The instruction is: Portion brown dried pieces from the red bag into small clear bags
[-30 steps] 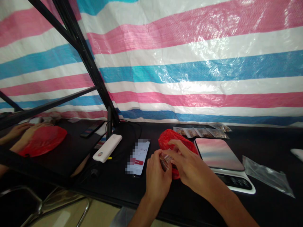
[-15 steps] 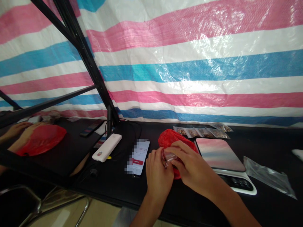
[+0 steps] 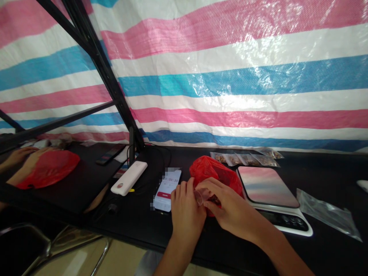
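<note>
So in the head view, your left hand (image 3: 186, 209) has its grip on some clear plastic (image 3: 198, 197), right by the near side of the red bag (image 3: 205, 167) on the worktop (image 3: 322, 172). Your right hand (image 3: 230, 207) is up against it too, but I can't tell what that grip's doing. Scale (image 3: 267, 186) is just right of the red bag.

A crumpled red plastic bag (image 3: 207, 168) is set immediately left of the scale (image 3: 268, 186), with brown pieces (image 3: 214, 199) partly seen in it. A small clear plastic item (image 3: 198, 197), round-rimmed and partly hidden, is held farther left of the scale.
</note>
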{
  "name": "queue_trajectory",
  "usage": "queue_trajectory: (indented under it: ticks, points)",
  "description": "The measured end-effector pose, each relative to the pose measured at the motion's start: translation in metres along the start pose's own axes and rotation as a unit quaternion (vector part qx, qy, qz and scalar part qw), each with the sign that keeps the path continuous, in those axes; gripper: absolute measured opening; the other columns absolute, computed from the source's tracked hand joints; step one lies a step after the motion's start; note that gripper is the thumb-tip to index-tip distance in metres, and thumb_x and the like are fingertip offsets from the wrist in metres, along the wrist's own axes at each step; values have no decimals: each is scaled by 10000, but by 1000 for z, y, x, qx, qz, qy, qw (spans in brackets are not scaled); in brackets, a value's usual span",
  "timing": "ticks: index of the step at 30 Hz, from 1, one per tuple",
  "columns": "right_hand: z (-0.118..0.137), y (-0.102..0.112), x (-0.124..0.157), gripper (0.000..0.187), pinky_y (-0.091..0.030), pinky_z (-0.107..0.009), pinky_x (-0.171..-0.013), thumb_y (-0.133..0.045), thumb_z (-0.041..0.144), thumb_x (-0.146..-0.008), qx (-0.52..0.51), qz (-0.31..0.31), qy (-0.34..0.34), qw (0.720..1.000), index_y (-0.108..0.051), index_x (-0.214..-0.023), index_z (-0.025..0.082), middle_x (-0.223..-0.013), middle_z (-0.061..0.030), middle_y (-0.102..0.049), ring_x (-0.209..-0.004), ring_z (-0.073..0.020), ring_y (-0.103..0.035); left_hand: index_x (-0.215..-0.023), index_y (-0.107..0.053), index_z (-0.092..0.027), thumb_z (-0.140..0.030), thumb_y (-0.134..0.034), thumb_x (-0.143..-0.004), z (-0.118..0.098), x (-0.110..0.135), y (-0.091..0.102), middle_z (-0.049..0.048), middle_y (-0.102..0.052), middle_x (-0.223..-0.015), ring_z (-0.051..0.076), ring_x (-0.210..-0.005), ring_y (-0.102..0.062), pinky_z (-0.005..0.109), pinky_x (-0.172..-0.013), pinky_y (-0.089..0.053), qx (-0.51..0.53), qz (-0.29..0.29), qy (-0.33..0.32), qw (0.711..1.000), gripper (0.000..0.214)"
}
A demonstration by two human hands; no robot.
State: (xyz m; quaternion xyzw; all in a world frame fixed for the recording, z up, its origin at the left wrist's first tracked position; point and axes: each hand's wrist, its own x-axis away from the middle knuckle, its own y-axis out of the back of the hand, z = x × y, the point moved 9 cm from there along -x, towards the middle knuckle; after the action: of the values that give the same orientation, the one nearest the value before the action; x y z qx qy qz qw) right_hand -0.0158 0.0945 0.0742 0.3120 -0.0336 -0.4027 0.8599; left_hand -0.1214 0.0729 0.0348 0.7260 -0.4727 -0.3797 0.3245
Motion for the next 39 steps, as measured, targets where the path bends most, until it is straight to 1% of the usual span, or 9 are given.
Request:
queue_trajectory:
  ticks: [3,8,13,18,21,25,29,34,39]
  points:
    - [-8,-2,0,434,-509,-309,-964,-514,-6,-849,-33,-3,-26,999,-650,-1171,251,-1151,-28,-670,-1045,-164,-652,-1350,-564,-144,-111,-571,-852,-1,1,1,148,-678,-1181,344,-1136,-612,466,-974,-433,-36,8,0,999,499]
    - [-6,-5,2,436,-505,-330,-957,-509,-2,-846,11,0,-21,1000,-674,-1154,258,-1149,-44,-665,-1035,-187,-646,-1361,-567,-123,-61,-538,-854,-3,2,1,161,-675,-1209,354,-1151,-611,488,-992,-427,-109,42,-3,993,512]
    - [-12,-7,2,438,-518,-323,-959,-537,7,-833,-14,8,-37,999,-691,-1161,254,-1137,-37,-686,-1047,-185,-659,-1426,-522,-138,-53,-571,-836,-1,3,2,159,-675,-1218,360,-1163,-622,499,-1008,-446,-117,45,4,992,598]
    - [-17,6,1,361,-532,-349,-951,-571,77,-878,-12,-17,-56,998,-699,-1170,246,-1127,-43,-703,-1021,-190,-676,-1398,-515,-120,-97,-568,-877,5,5,4,176,-660,-1262,348,-1186,-617,503,-1026,-461,-10,-5,-7,1000,523]
    - [-8,17,1,343,-517,-372,-1003,-567,120,-921,16,-49,-28,998,-704,-1202,260,-1191,-54,-676,-1085,-200,-658,-1313,-557,-152,-162,-583,-911,9,6,8,145,-672,-1235,318,-1169,-618,493,-1026,-471,94,-39,-19,995,403]
    - [11,15,4,441,-504,-373,-1050,-519,92,-942,53,-45,26,997,-681,-1285,316,-1268,-48,-628,-1150,-189,-635,-1250,-581,-204,-142,-611,-880,11,5,9,99,-687,-1183,279,-1102,-634,461,-990,-491,186,-49,-29,981,377]
    - [22,16,6,464,-514,-363,-1057,-510,97,-957,73,-77,53,993,-659,-1325,337,-1289,-45,-611,-1186,-184,-618,-1186,-620,-215,-163,-636,-873,16,4,4,87,-706,-1162,276,-1075,-642,460,-976,-489,226,-36,-4,973,318]
    - [22,9,5,506,-559,-389,-1010,-513,67,-939,125,-74,62,987,-634,-1360,321,-1279,-53,-637,-1146,-199,-647,-1162,-649,-220,-109,-646,-822,17,5,4,81,-724,-1154,281,-1075,-645,459,-976,-478,226,-45,4,973,358]
    - [33,3,7,674,-534,-483,-1056,-461,-32,-854,241,-99,147,954,-533,-1460,254,-1367,-87,-644,-1238,-257,-605,-1082,-674,-223,-167,-655,-850,14,4,4,76,-733,-1063,268,-985,-664,423,-895,-505,261,-53,3,964,240]
